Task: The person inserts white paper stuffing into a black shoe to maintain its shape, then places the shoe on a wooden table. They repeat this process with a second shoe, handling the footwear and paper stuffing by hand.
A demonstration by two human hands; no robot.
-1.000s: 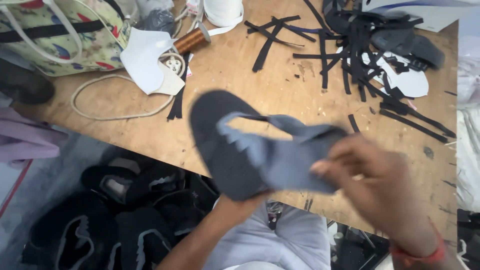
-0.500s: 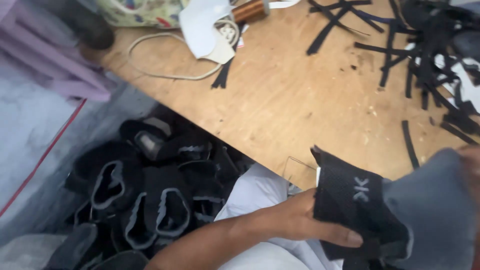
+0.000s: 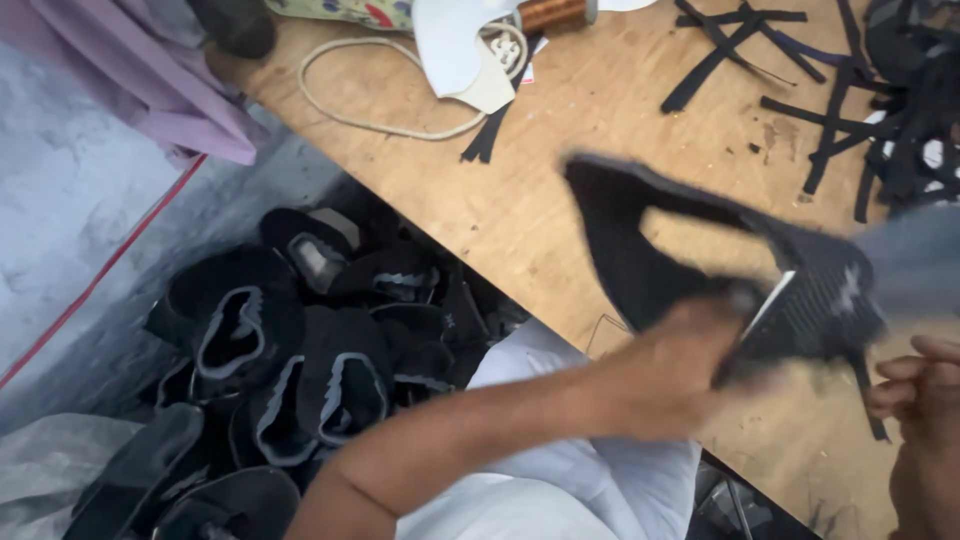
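My left hand (image 3: 690, 365) reaches in from the lower left and grips a black mesh shoe upper (image 3: 640, 250) by its lower edge, holding it above the wooden table (image 3: 560, 180). The upper is blurred by motion. It has a cut-out opening in the middle and a pale edge near my fingers. A blurred grey piece (image 3: 915, 260) sits at its right end. My right hand (image 3: 925, 410) is at the right edge below the upper, fingers curled. Whether it holds anything is unclear.
A heap of black shoe uppers (image 3: 300, 350) lies on the floor left of the table. Black strips (image 3: 850, 110) are scattered at the table's far right. A white cord (image 3: 380, 115), a white cut piece (image 3: 460, 50) and a purple cloth (image 3: 160, 90) lie at the back.
The view has swung left and down toward the floor heap. My left hand has lifted the black upper up and to the right over the table, and the grey piece has slid to the right edge.
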